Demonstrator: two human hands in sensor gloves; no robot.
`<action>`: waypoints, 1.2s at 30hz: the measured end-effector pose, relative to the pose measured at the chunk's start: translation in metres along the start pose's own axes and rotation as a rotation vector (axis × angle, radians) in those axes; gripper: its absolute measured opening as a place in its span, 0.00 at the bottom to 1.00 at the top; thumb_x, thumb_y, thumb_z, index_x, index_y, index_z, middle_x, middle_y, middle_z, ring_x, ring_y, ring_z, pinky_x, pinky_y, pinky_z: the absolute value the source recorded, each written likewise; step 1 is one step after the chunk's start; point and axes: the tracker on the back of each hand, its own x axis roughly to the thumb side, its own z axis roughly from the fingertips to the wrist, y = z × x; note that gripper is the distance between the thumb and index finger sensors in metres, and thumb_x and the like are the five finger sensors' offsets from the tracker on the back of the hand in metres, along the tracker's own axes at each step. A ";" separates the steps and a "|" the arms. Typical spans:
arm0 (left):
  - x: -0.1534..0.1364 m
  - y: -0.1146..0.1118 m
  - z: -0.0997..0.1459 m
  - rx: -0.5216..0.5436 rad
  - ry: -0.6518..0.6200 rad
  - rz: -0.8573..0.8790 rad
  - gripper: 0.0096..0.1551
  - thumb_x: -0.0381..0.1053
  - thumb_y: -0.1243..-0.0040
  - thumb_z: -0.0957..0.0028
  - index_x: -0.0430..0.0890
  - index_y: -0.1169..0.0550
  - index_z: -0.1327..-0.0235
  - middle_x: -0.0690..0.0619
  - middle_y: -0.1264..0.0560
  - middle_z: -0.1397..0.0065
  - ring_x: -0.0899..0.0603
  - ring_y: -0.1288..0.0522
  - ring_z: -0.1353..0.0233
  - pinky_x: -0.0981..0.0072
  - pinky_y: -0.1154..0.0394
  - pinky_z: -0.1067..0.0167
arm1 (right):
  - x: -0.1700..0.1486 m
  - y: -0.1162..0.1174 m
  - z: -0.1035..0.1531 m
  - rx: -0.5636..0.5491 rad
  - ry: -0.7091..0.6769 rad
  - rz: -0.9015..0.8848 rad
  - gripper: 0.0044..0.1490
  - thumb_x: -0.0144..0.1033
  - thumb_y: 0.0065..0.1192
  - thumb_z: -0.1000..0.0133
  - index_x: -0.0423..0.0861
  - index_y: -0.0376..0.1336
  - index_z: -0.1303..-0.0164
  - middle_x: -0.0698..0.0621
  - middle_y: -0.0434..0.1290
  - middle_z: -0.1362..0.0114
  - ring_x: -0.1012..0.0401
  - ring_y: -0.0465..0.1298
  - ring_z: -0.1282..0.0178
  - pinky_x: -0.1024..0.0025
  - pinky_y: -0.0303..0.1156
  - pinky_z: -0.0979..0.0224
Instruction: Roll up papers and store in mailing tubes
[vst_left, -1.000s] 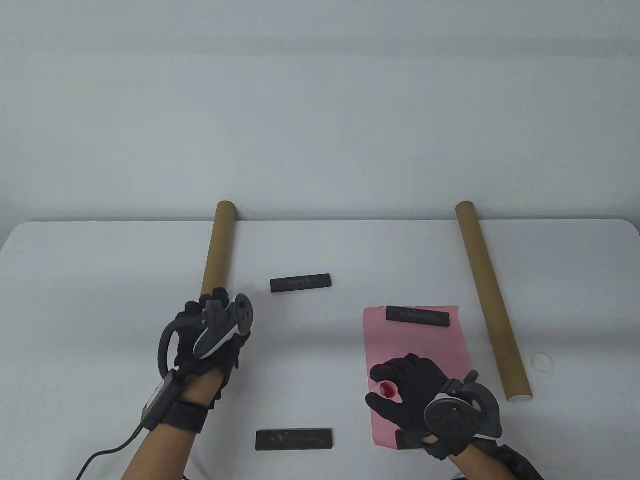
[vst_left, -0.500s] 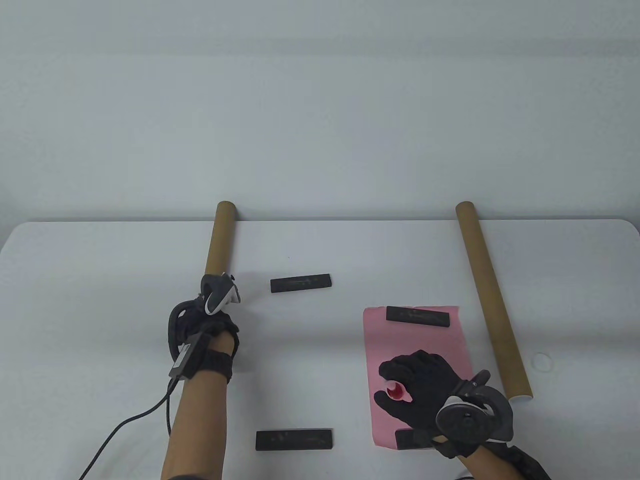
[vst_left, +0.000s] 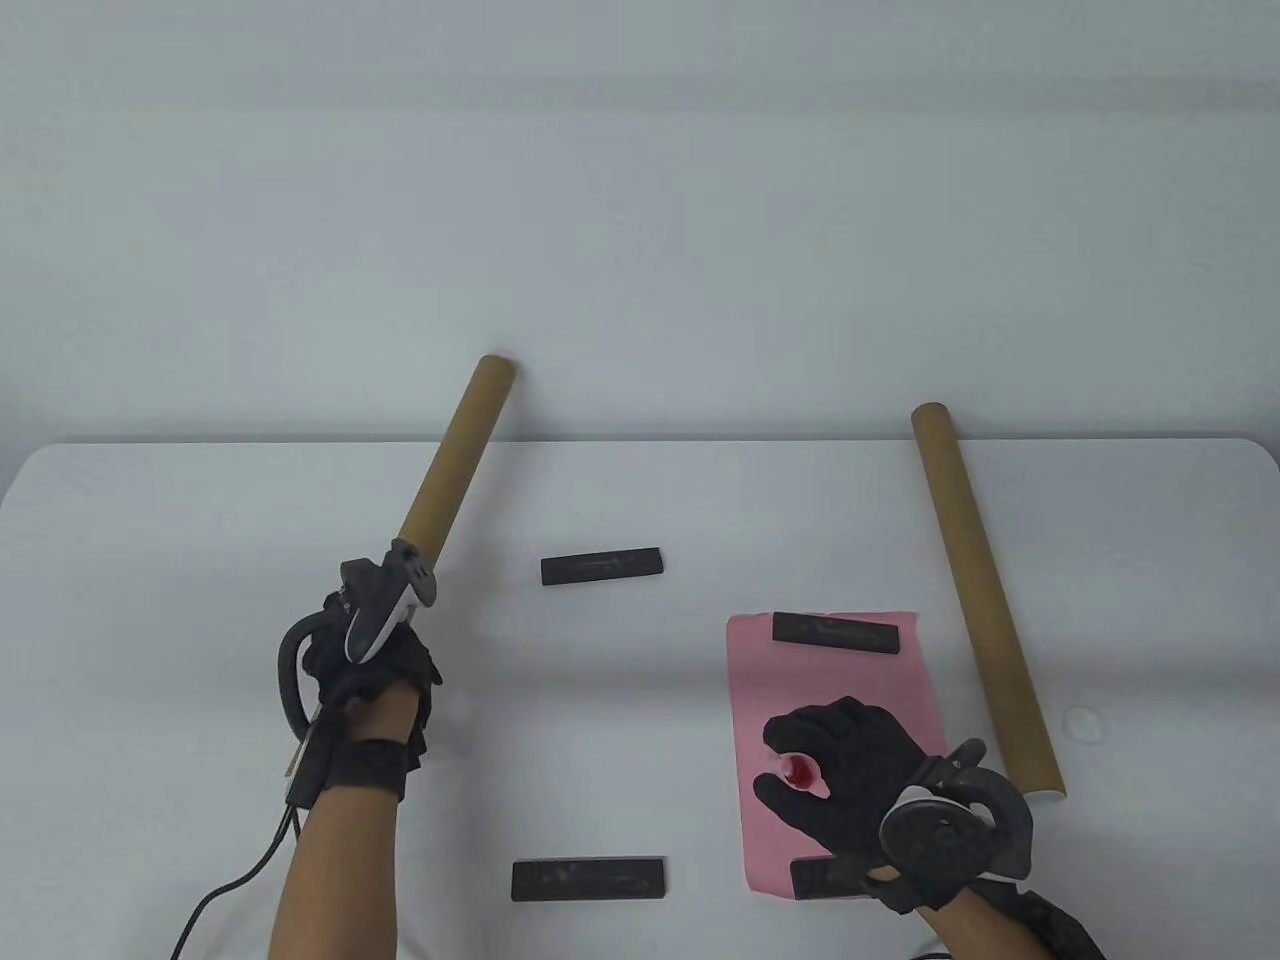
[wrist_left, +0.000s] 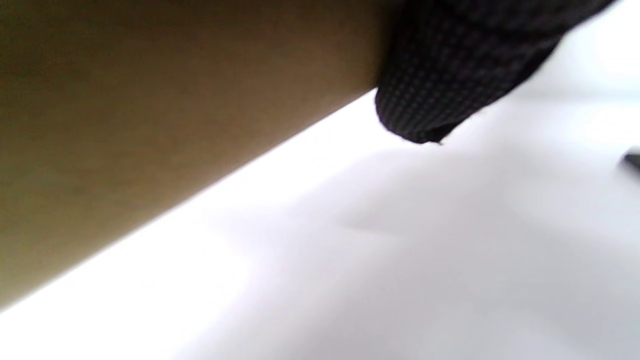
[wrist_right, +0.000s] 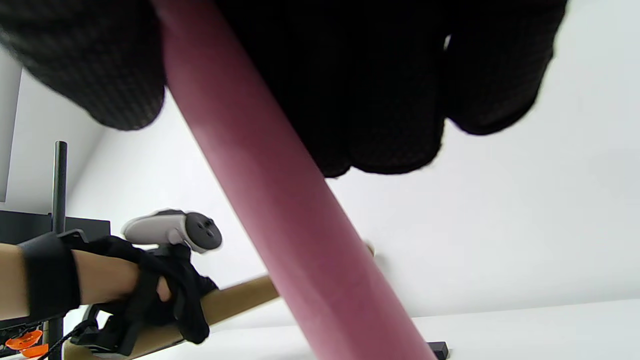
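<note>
My left hand (vst_left: 372, 655) grips the near end of the left brown mailing tube (vst_left: 450, 470), which slants up to the right past the table's far edge. In the left wrist view the tube (wrist_left: 150, 125) fills the upper left, with a gloved fingertip (wrist_left: 450, 75) curled against it. My right hand (vst_left: 845, 770) holds a rolled pink paper (vst_left: 800, 770) end-on over a flat pink sheet (vst_left: 840, 690). The right wrist view shows that roll (wrist_right: 280, 200) running down between my fingers (wrist_right: 390, 100), with the left hand (wrist_right: 165, 295) and its tube (wrist_right: 235, 300) beyond.
A second brown tube (vst_left: 985, 600) lies along the right side, with a white cap (vst_left: 1085, 722) beside its near end. Black bar weights lie at the centre (vst_left: 602, 566), near the front (vst_left: 588, 880) and on the sheet's far edge (vst_left: 835, 632).
My left hand turned over, took hold of the left tube's near end and drew left; the tube's far end swung right and up. The right hand drifted slightly right with the roll.
</note>
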 end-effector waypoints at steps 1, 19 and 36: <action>-0.002 0.006 0.009 0.061 -0.018 0.005 0.55 0.59 0.23 0.61 0.48 0.43 0.26 0.48 0.33 0.29 0.45 0.18 0.37 0.52 0.19 0.36 | 0.000 0.000 0.000 -0.002 0.005 -0.007 0.38 0.63 0.71 0.50 0.43 0.77 0.45 0.44 0.84 0.44 0.48 0.86 0.50 0.43 0.81 0.43; -0.041 0.012 0.103 0.546 -0.297 0.021 0.44 0.54 0.18 0.66 0.70 0.31 0.37 0.58 0.31 0.28 0.46 0.25 0.26 0.36 0.36 0.24 | -0.074 -0.035 0.014 -0.240 0.340 -0.322 0.37 0.62 0.70 0.49 0.43 0.77 0.44 0.44 0.84 0.44 0.48 0.86 0.50 0.43 0.81 0.43; -0.044 0.007 0.107 0.525 -0.435 0.082 0.44 0.54 0.18 0.66 0.72 0.32 0.38 0.60 0.31 0.27 0.47 0.26 0.24 0.36 0.38 0.24 | -0.121 -0.044 0.037 -0.543 0.517 -0.972 0.36 0.61 0.67 0.44 0.45 0.73 0.38 0.45 0.81 0.38 0.49 0.84 0.45 0.45 0.80 0.39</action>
